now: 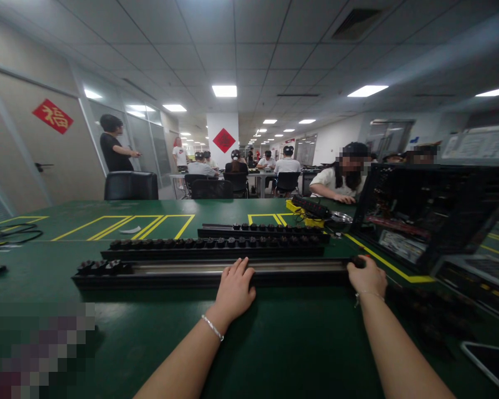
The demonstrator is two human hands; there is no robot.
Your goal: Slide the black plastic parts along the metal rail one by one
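Observation:
A long black rail (170,281) with a bright metal channel lies across the green table before me. Several small black socket-like modules (103,266) sit in its left end. My left hand (235,288) lies on the rail near its middle, fingers stretched over the channel. At the rail's right end, my right hand (369,277) has its fingers around a small black module (359,262), partly hidden by them. Whether that module is seated in the channel I cannot tell. Behind this rail lie a second rail (212,252) and a third rail (216,233), both bearing rows of similar modules.
An open computer case (424,216) stands at the right, with a dark heap of small parts (436,316) nearer me. A power strip (311,208) rests by yellow trays. Cables (14,233) lie at far left. A co-worker (343,177) sits across the table.

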